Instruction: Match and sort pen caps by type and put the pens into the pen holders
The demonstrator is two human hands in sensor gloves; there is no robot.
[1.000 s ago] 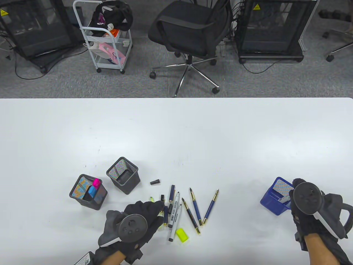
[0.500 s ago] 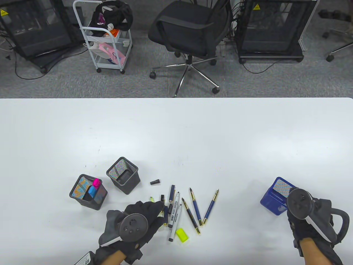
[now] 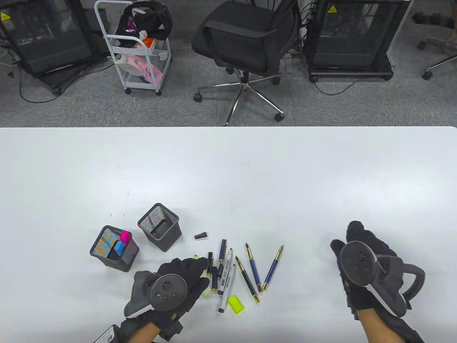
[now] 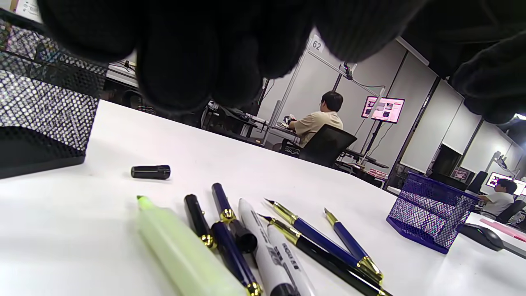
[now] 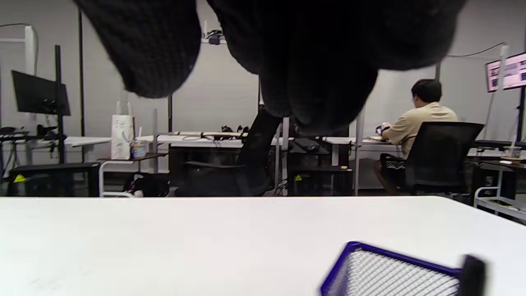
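Pens (image 3: 246, 271) lay loose at table's 6 o'clock, just right of left hand (image 3: 171, 286); light, stiff, slick barrels, so pinch mid-barrel, not nibs. Left hand hovered over yellow highlighter (image 4: 185, 250), fingers relaxed, nothing gripped. Right hand (image 3: 364, 264): grip can't tell.

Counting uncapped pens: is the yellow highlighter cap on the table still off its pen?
Yes: the yellow cap lies alone beside the white marker.
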